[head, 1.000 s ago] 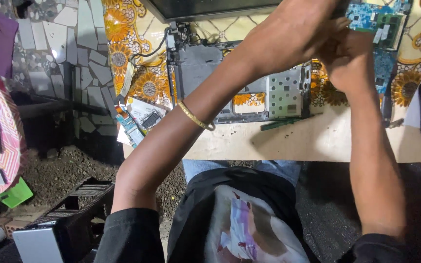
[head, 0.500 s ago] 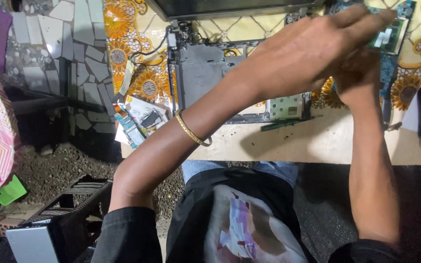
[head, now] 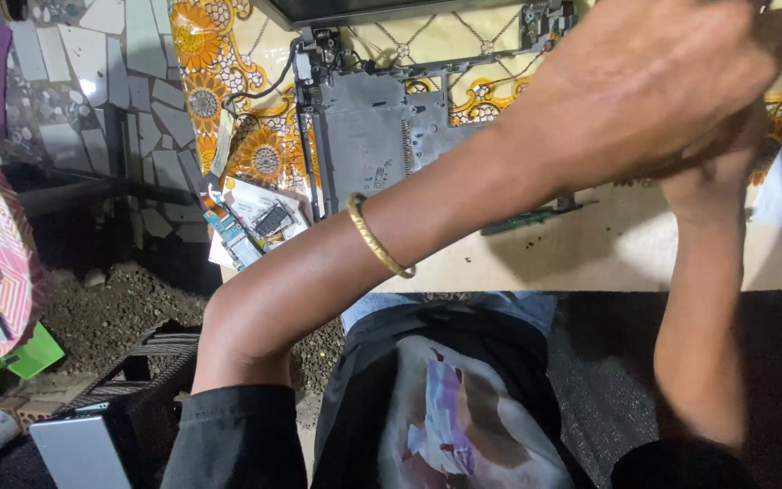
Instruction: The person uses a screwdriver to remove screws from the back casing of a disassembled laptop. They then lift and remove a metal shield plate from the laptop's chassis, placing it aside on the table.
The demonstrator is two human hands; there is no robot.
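**Two hands close to the camera above an opened laptop chassis**

Seen from above, a bare grey metal laptop chassis (head: 382, 136) lies on a bench (head: 608, 258) spread with a yellow and orange floral cloth (head: 228, 81). The chassis is stripped: flat stamped panels, screw posts and a black cable at its upper left corner show, and its right part is hidden behind the arms. A thin green circuit board strip (head: 522, 220) lies at its lower edge.

The left hand (head: 644, 86) fills the upper right of the view, its back towards the camera, with a gold bangle (head: 377, 237) on the wrist. It covers the right hand (head: 717, 172), which is blurred beneath it. Whether either hand grips anything cannot be told.

A small pile of parts and packets (head: 251, 222) sits at the bench's left edge, beside the chassis.

Compared with a second ago, the green circuit board that was held up at the top right is no longer visible, both hands have come nearer the camera, and more of the chassis interior lies uncovered.
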